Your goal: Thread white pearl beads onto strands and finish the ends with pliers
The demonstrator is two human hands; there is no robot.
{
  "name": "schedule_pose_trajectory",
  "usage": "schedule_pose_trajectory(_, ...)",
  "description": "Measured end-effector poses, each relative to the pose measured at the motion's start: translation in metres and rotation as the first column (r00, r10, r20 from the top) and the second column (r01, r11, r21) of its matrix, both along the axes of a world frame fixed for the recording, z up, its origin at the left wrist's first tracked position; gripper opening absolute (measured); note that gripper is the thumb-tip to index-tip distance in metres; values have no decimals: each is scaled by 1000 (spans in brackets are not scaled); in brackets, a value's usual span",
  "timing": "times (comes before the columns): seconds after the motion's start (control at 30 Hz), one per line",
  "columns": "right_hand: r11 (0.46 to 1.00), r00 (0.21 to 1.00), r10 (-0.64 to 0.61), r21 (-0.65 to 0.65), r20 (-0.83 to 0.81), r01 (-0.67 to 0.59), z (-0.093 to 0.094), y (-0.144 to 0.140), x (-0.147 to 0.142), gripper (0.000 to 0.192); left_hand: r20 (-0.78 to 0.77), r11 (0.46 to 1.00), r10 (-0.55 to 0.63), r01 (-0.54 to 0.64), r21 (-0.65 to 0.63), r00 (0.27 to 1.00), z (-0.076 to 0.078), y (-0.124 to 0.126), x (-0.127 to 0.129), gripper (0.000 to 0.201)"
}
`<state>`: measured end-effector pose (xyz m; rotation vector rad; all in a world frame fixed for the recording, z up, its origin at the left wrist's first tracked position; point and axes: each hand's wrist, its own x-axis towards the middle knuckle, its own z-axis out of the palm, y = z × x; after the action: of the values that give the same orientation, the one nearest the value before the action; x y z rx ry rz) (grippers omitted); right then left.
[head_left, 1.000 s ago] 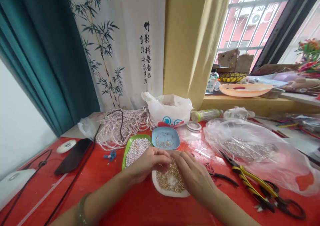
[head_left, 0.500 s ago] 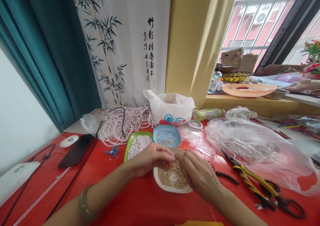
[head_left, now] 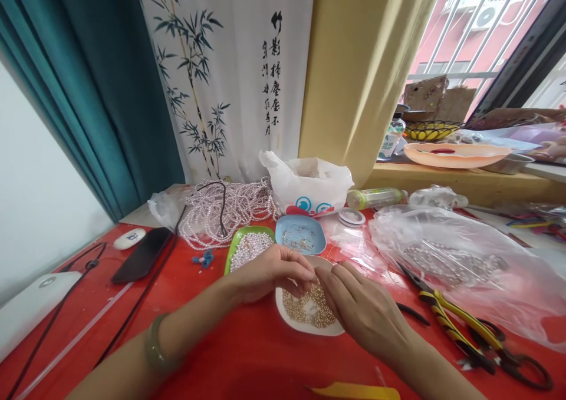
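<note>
Bright window daylight from right, edges warped

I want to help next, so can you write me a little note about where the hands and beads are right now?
Left hand: fingertips pinched together over the white dish of gold beads; what it pinches is too small to tell.
Right hand: fingertips meet the left hand's, over the same dish.
Green tray of pearls and blue dish sit just behind.
Pliers lie untouched to the right.
Done: beads are sorted into dishes.
Left: many loose beads remain.
</note>
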<state>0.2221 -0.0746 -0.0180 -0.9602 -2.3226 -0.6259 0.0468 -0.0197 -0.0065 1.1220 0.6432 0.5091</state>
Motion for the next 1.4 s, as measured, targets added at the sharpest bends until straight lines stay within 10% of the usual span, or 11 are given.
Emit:
schedule_pose_trajectory(0.7,952,991,-78,-287,110,106,3,-4,-1,11,-205,974,-2,48,220,979,-5,-4,5,7)
schedule_pose_trajectory(0.97,982,993,-109,-154,33,113,0,-3,-2,17,-160,969,65,-24,246,985,-7,-2,7,3)
schedule_pose_trajectory(1.4,997,997,58,44,46,-60,5,-1,4,18,5,996,75,-75,-50,997,-6,-1,4,8)
